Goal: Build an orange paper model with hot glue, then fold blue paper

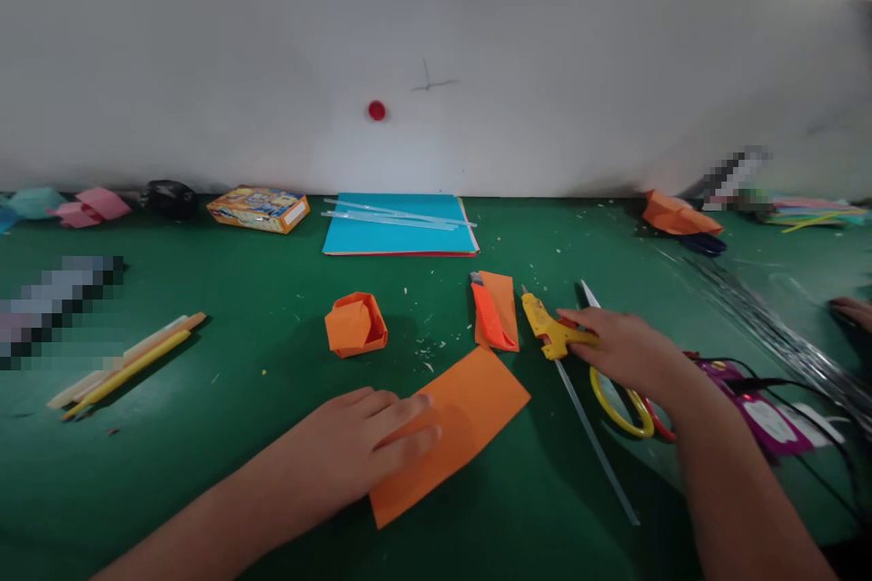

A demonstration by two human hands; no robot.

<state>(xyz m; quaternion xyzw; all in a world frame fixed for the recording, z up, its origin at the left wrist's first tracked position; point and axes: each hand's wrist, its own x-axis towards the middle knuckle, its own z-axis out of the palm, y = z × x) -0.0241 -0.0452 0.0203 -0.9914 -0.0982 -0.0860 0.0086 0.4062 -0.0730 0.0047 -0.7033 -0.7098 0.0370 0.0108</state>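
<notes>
My left hand (pixel 368 440) lies with its fingers stretched over an orange paper strip (pixel 470 413), which rests slanted on the green table. The fingers of my right hand (pixel 613 345) are closed round the handle of a yellow glue gun (pixel 550 327). A clear glue stick (pixel 599 445) trails from the gun toward me. Just beyond the strip sits a folded orange paper box (pixel 355 327). An orange cutter knife (pixel 489 313) lies on a smaller orange paper piece (pixel 505 300). Scissors (pixel 623 408) with yellow handles lie partly hidden under my right hand.
Blue paper sheets (pixel 399 236) with glue sticks on top lie by the wall. A small box (pixel 259 209) stands left of them. Pencils (pixel 129 372) are at left. A purple power strip (pixel 763 408) with cables and a clear plastic bundle (pixel 783 327) lie right. Another person's hand (pixel 851 310) shows at the edge.
</notes>
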